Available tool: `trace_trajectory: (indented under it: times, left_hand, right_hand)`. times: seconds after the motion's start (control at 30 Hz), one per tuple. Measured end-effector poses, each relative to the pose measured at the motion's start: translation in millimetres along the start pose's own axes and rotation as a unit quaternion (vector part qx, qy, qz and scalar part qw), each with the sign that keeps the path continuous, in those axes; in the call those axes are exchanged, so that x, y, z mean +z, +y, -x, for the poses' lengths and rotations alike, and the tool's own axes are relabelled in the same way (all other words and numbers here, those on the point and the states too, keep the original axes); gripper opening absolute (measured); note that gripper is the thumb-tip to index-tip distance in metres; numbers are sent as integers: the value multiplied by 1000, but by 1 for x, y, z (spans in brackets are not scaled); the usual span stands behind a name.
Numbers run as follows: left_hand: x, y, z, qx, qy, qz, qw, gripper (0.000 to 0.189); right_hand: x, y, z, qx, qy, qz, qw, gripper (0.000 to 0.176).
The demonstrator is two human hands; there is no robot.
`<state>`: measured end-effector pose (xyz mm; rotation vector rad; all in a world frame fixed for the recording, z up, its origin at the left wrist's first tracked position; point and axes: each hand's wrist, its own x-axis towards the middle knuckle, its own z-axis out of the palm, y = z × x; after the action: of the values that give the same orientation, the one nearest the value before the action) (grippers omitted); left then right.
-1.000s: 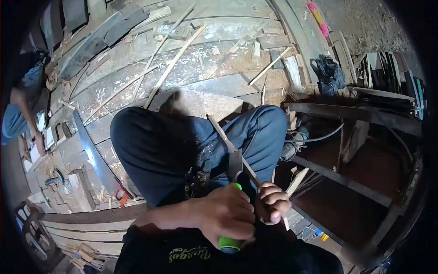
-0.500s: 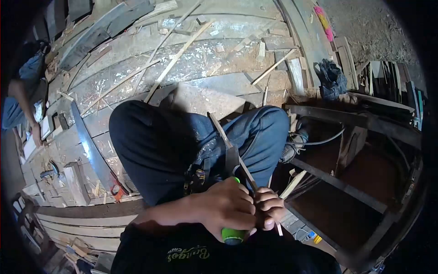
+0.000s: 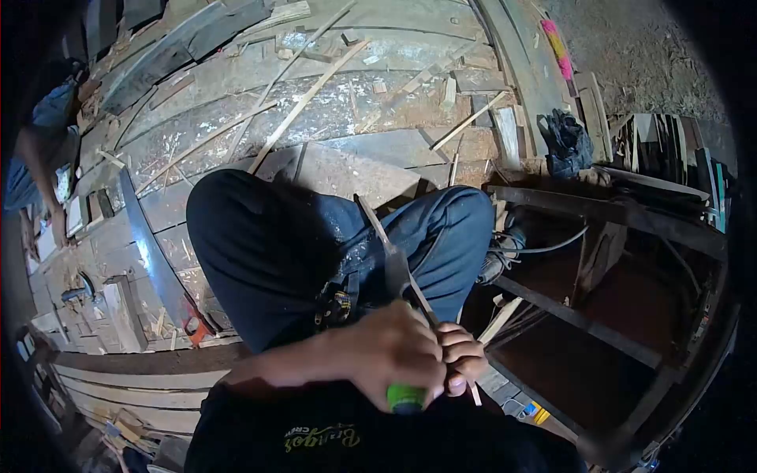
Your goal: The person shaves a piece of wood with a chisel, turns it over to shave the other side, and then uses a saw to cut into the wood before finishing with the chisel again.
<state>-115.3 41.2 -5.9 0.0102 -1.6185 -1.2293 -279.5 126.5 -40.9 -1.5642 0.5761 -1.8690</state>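
My left hand (image 3: 394, 355) is wrapped round the green handle of a chisel (image 3: 397, 274), its wide grey blade pointing away from me. The hand is slightly blurred. That blade lies against a thin wooden strip (image 3: 376, 221), which runs from between my knees back toward my waist. My right hand (image 3: 462, 356) is closed on the strip's near part, right beside my left hand; the strip's pale end sticks out below the fingers. Both hands are close to my body, above my crossed legs (image 3: 260, 260).
A handsaw (image 3: 150, 244) with a red handle lies left of my leg, near a wood block (image 3: 124, 314). Offcuts and sticks (image 3: 311, 102) litter the planks ahead. On the right are a dark timber frame (image 3: 583, 319) and a black plastic bag (image 3: 568, 142). Another person's arm (image 3: 43, 181) reaches in at far left.
My left hand and the chisel have shifted slightly up and left along the strip. My right hand keeps its grip. The whole view has tilted a little.
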Motion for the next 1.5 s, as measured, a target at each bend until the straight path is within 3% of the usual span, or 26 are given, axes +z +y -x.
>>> trace_trajectory:
  times: [0.1,0.17,0.23,0.3,0.37,0.47,0.5,0.57,0.6,0.63,0.73,0.83,0.87,0.97,1.03,1.1,1.17,1.23,1.3,1.33,1.43,1.5]
  left_hand:
    - [-4,-14,10,-37,-19,-95,995,24]
    - [-5,0,11,-13,47,6,999,24]
    - [-11,17,-1,8,15,-9,1000,26]
    - [1,-7,9,-16,52,-46,997,26]
    - [-4,-12,11,-56,26,-85,995,25]
    - [-6,4,8,8,63,22,998,25]
    - [-8,10,5,7,39,19,999,23]
    - [0,-9,10,-5,81,-9,997,22]
    - [-7,-17,15,-44,37,-63,996,21]
    - [-8,-16,20,-41,35,-67,996,21]
    - [-8,6,7,12,60,33,998,23]
    - [-6,-12,18,-17,59,-37,997,24]
    - [-8,-12,14,-10,92,-21,995,27]
    - [-9,8,6,12,85,51,995,31]
    - [-10,7,8,1,46,53,998,31]
    - [-13,4,7,2,80,36,996,31]
    - [-9,7,6,8,73,27,997,28]
    - [-8,12,4,26,-8,21,999,27]
    - [1,-1,15,10,7,14,1000,27]
    - [1,-4,18,-18,34,-14,999,24]
    - [-7,3,18,-31,48,-4,998,23]
    - [-8,5,15,-14,32,23,999,23]
  right_hand:
    - [-1,5,-3,-21,-21,9,1000,48]
    - [-1,1,1,1,24,-2,1000,48]
    - [10,2,0,-7,90,41,995,47]
    - [-2,-1,-2,6,-11,35,999,47]
    - [2,4,-2,-22,-16,3,1000,46]
    - [6,3,1,-4,39,-2,999,45]
    - [6,1,-3,-9,25,19,999,45]
    - [5,3,-10,-12,-32,-2,999,45]
    - [9,4,-5,-24,3,15,1000,45]
    - [2,1,-4,5,-45,-12,999,46]
    - [8,-1,-4,17,26,12,999,49]
    - [16,-1,-7,11,73,63,995,49]
    - [10,0,-6,23,16,-1,1000,49]
    - [2,-3,-7,38,-24,14,999,49]
    - [14,-4,-2,22,97,67,993,50]
    - [7,-5,0,32,108,53,992,51]
    - [6,-3,-2,23,41,38,998,51]
    - [-8,-4,-10,51,-106,-17,993,49]
    - [-8,-5,-9,39,-93,13,995,49]
    - [9,-1,1,-4,45,29,999,50]
    - [-1,-1,1,10,0,3,1000,50]
    - [9,-2,2,9,55,27,998,47]
